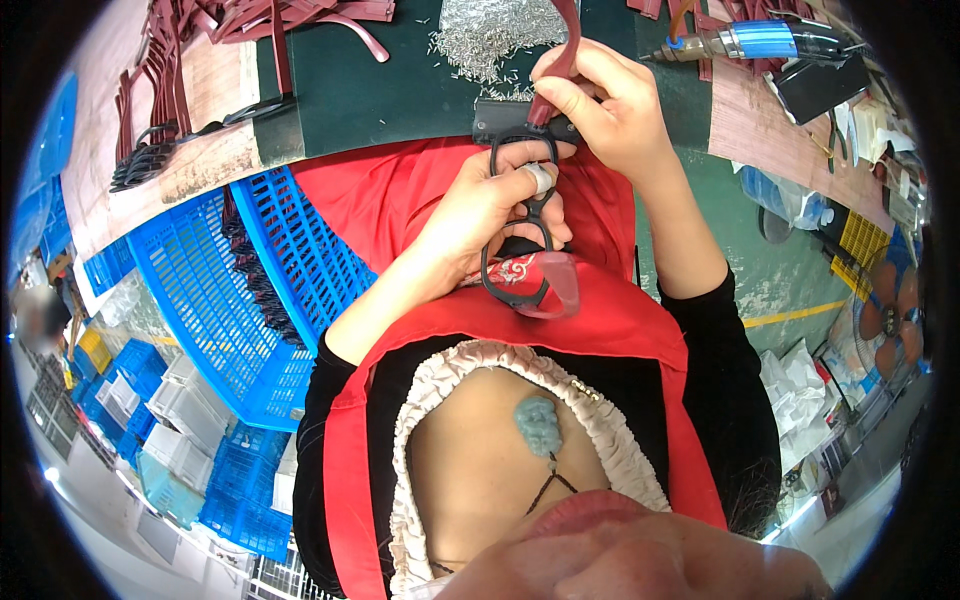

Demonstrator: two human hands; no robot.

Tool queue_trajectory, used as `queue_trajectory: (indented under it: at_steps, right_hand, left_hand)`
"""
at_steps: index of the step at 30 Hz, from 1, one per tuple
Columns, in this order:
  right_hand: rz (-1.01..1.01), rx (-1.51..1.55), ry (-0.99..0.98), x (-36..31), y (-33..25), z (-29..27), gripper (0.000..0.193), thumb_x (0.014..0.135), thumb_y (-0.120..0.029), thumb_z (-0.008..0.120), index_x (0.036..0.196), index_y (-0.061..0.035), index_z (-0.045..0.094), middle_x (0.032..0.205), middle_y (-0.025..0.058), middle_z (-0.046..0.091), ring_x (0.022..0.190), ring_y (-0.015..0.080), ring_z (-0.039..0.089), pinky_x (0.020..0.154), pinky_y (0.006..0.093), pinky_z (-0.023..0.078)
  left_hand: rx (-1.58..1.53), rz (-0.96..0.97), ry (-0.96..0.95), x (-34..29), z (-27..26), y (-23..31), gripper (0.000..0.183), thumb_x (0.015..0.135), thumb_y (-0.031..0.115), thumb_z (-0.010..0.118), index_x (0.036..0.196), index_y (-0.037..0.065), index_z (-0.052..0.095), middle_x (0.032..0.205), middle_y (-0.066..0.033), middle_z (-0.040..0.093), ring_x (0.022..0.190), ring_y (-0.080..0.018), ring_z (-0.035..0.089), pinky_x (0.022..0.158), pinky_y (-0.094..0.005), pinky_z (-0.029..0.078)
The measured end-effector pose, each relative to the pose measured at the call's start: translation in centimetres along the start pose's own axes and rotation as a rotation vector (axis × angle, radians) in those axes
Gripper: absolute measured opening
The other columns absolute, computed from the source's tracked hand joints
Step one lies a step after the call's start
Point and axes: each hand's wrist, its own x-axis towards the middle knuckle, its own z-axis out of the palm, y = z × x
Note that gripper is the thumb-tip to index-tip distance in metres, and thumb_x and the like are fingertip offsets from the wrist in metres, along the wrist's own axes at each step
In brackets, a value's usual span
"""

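My left hand (pixel 490 205) grips a black eyeglass frame front (pixel 522 270) by its bridge, over my red apron. One lens rim hangs down toward my chest and looks pinkish clear. My right hand (pixel 605 100) pinches a dark red temple arm (pixel 562 55) and holds its lower end at the frame's upper corner, against a small black block (pixel 500 120) at the bench edge. A white band wraps one finger of the left hand.
A pile of small silver pins (pixel 490 35) lies on the green mat (pixel 370 90). Dark red temple arms (pixel 200 60) heap at the left. A blue powered screwdriver (pixel 760 42) lies at the right. Blue crates (pixel 230 300) stand at my left.
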Motion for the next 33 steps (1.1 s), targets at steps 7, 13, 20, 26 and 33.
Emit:
queue_trajectory:
  at_steps: [7, 13, 20, 26, 33]
  right_hand:
    - [-0.083, -0.019, 0.086, -0.4, -0.7, 0.0, 0.009, 0.092, -0.004, 0.071, 0.098, 0.0031, 0.069, 0.084, 0.0106, 0.067, 0.070, 0.0176, 0.068, 0.062, 0.0286, 0.054]
    - [-0.228, -0.056, 0.087, 0.3, -1.2, -0.9, 0.010, 0.091, -0.004, 0.073, 0.097, 0.0028, 0.070, 0.091, 0.0129, 0.070, 0.079, 0.0247, 0.070, 0.070, 0.0322, 0.056]
    - [-0.196, -0.157, 0.145, 0.7, -0.8, -0.8, 0.017, 0.091, -0.008, 0.072, 0.106, -0.0001, 0.068, 0.095, 0.0113, 0.068, 0.083, 0.0231, 0.068, 0.074, 0.0320, 0.055]
    - [-0.211, -0.047, 1.139, -0.6, 3.9, -12.0, 0.022, 0.103, -0.017, 0.059, 0.119, -0.0023, 0.060, 0.106, 0.0067, 0.061, 0.092, 0.0158, 0.060, 0.079, 0.0292, 0.050]
    - [-0.250, 1.159, 0.644, 6.7, 3.6, -8.4, 0.029, 0.100, -0.030, 0.060, 0.122, -0.0114, 0.052, 0.091, 0.0010, 0.047, 0.075, 0.0140, 0.046, 0.062, 0.0280, 0.039]
  left_hand:
    - [0.038, 0.084, -0.001, -0.6, 0.6, -0.2, 0.046, 0.108, 0.027, 0.052, 0.144, 0.000, 0.047, 0.084, -0.0108, 0.068, 0.075, -0.0216, 0.072, 0.068, -0.0318, 0.060]
    - [0.038, 0.302, 0.006, -1.2, 1.7, -0.3, 0.061, 0.108, 0.044, 0.051, 0.155, 0.012, 0.027, 0.107, -0.0193, 0.061, 0.067, -0.0234, 0.068, 0.056, -0.0316, 0.059]
    - [-0.011, 0.293, 0.096, -0.2, 1.0, 0.1, 0.051, 0.111, 0.036, 0.041, 0.153, 0.008, 0.032, 0.092, -0.0188, 0.062, 0.052, -0.0238, 0.060, 0.047, -0.0324, 0.053]
    - [-0.292, 0.258, -0.127, 0.1, -1.1, 0.6, 0.041, 0.112, 0.035, 0.037, 0.147, 0.013, 0.038, 0.096, -0.0203, 0.063, 0.056, -0.0255, 0.064, 0.055, -0.0372, 0.058]
    - [-0.686, 0.148, -0.382, 1.7, -0.8, -1.6, 0.042, 0.114, 0.045, 0.027, 0.144, 0.019, 0.040, 0.104, -0.0138, 0.061, 0.064, -0.0179, 0.060, 0.057, -0.0332, 0.056]
